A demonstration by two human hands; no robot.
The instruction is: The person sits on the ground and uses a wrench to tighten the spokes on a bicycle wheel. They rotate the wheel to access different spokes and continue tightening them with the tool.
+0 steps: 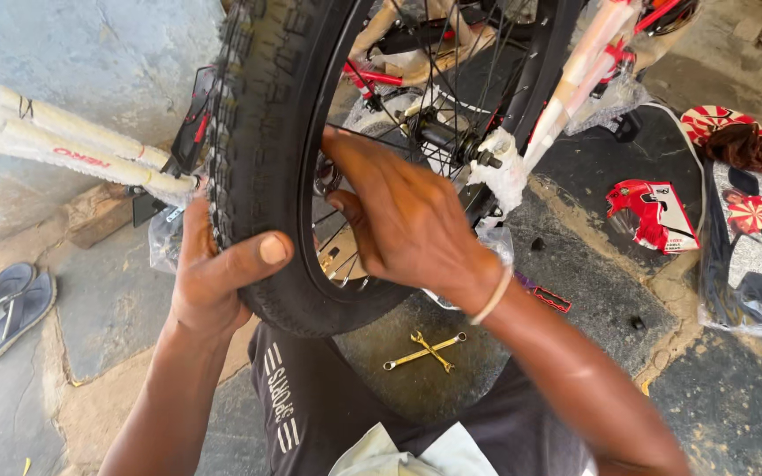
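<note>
A bicycle wheel with a knobby black tyre (262,115) and black rim stands upright in front of me. My left hand (209,278) grips the tyre from the left, thumb pressed across the tread. My right hand (399,216) reaches inside the rim among the spokes, fingers curled near the rim's inner edge; what the fingertips touch is hidden. The wheel hub (438,132) with its axle sits just above that hand. The red bicycle frame (372,75), partly wrapped in white foam, lies behind the wheel.
Two crossed spanners (425,351) lie on the stone floor below the wheel. Foam-wrapped tubes (63,145) stick out at the left. A pair of blue sandals (2,308) rests far left. Red plastic parts (650,216) and a bagged package (747,256) lie at right.
</note>
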